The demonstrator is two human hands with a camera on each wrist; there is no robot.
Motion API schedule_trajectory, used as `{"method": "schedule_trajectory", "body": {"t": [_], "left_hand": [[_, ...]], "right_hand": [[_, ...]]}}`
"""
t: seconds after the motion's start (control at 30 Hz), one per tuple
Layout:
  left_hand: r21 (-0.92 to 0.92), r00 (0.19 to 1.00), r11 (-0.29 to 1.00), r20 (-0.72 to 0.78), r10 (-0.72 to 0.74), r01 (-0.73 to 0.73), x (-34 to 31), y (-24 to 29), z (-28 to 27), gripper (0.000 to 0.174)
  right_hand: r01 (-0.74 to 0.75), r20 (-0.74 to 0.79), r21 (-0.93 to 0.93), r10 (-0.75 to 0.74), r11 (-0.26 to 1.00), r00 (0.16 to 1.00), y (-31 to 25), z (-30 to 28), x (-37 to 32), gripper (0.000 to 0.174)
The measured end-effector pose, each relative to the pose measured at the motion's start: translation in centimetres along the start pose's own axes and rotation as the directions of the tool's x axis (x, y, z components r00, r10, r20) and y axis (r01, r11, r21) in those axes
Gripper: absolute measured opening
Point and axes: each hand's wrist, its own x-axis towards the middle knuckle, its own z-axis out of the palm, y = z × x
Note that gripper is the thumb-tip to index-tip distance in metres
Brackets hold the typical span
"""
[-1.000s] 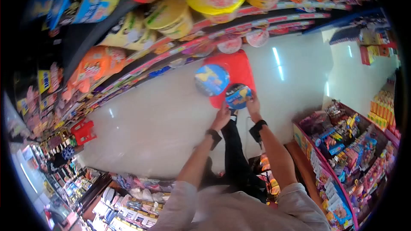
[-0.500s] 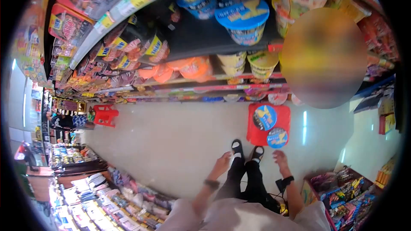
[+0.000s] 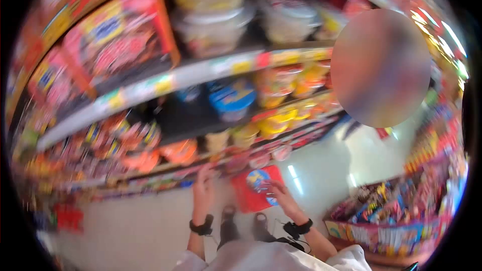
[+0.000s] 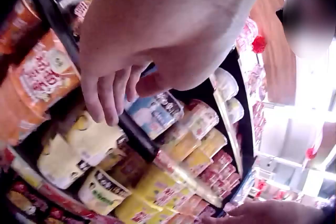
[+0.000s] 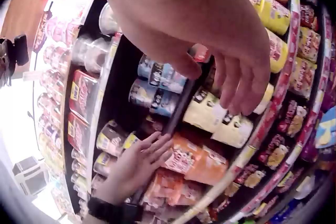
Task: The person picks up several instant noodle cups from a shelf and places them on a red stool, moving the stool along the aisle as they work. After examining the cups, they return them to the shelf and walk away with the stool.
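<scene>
My left hand point(image 3: 203, 188), with nothing in it, is raised in front of the lower shelves, its fingers extended. The right hand point(image 3: 283, 199) is also empty and overlaps the red stool point(image 3: 275, 174) in the head view. On that stool lie a blue-lidded instant noodle bowl point(image 3: 257, 178) and a second one point(image 3: 271, 201), partly hidden by the right hand. Another blue-lidded noodle bowl point(image 3: 231, 99) stands on the dark shelf above. In the right wrist view, the right hand's fingers hang loosely before pale yellow cups point(image 5: 202, 111), and the left hand point(image 5: 137, 165) is spread nearby.
Shelves of packed noodles run across the front, with a price-tag rail point(image 3: 145, 89) along one edge. Orange bowls point(image 3: 179, 151) stand on the shelf below. At right is a bin of small snacks point(image 3: 386, 203). A red plastic thing point(image 3: 69, 217) stands on the floor at left.
A second ago both hands held a blue-lidded noodle bowl at the stool; half a second ago it lay there, released. Since then the hands have risen toward the shelves and the head view has tilted up.
</scene>
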Motion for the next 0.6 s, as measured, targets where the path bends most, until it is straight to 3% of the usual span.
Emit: {"method": "schedule_trajectory", "body": {"t": [0.03, 0.1, 0.13, 0.17, 0.2, 0.23, 0.3, 0.33, 0.37, 0.43, 0.53, 0.57, 0.6], "left_hand": [[0.02, 0.99, 0.99, -0.008, 0.139, -0.139, 2.3, -2.5, 0.2, 0.035], [-0.084, 0.982, 0.98, 0.042, 0.183, -0.179, 6.9, -2.0, 0.3, 0.038], [-0.114, 0.971, 0.966, 0.038, 0.237, -0.232, 8.9, -0.5, 0.5, 0.039], [-0.117, 0.976, 0.97, 0.032, 0.217, -0.212, 10.7, 0.7, 0.7, 0.04], [-0.099, 0.966, 0.963, 0.041, 0.256, -0.251, 12.6, 0.6, 0.7, 0.041], [-0.073, 0.956, 0.955, 0.04, 0.291, -0.287, 14.5, 0.4, 0.6, 0.042], [-0.072, 0.952, 0.95, 0.025, 0.305, -0.303, 17.3, 1.6, 1.0, 0.043], [-0.072, 0.957, 0.955, 0.022, 0.291, -0.288, 18.0, 2.8, 1.3, 0.045], [-0.029, 0.959, 0.959, 0.029, 0.282, -0.281, 18.8, 3.0, 1.6, 0.046], [0.059, 0.966, 0.964, 0.028, 0.257, -0.258, 20.5, 3.1, 2.4, 0.048], [0.057, 0.977, 0.983, 0.13, 0.168, -0.177, 21.4, 2.9, 2.9, 0.051], [0.07, 0.978, 0.984, 0.143, 0.151, -0.162, 21.5, 2.9, 2.9, 0.051], [0.042, 0.969, 0.974, 0.12, 0.218, -0.224, 21.7, 2.2, 3.0, 0.051]], "right_hand": [[0.041, 0.032, 0.128, -0.045, 0.991, 0.998, -1.6, 1.4, 1.2, 0.039], [0.091, -0.069, 0.12, -0.083, 0.989, 0.994, -3.9, 3.8, 3.6, 0.048], [0.354, -0.021, -0.095, -0.357, 0.93, 0.934, -2.8, 3.7, 5.7, 0.056], [0.207, -0.133, 0.104, -0.193, 0.973, 0.972, -5.3, 5.8, 7.6, 0.061], [0.223, -0.198, 0.088, -0.202, 0.971, 0.959, -7.3, 7.0, 9.6, 0.063], [0.139, -0.271, -0.024, -0.141, 0.99, 0.952, -10.5, 8.6, 10.4, 0.066], [0.241, -0.376, 0.088, -0.192, 0.967, 0.906, -13.4, 11.0, 13.3, 0.071], [0.287, -0.428, -0.059, -0.284, 0.956, 0.858, -13.9, 11.2, 15.6, 0.074], [0.4, -0.46, -0.093, -0.396, 0.912, 0.795, -14.5, 11.8, 17.6, 0.073], [0.493, -0.422, -0.072, -0.474, 0.867, 0.773, -14.9, 11.5, 20.8, 0.066], [0.412, -0.474, -0.196, -0.453, 0.89, 0.755, -15.0, 11.7, 22.2, 0.057], [0.446, -0.464, -0.221, -0.496, 0.867, 0.734, -14.8, 11.6, 22.5, 0.057], [0.478, -0.452, -0.244, -0.535, 0.844, 0.714, -14.1, 11.3, 22.9, 0.057]]}}
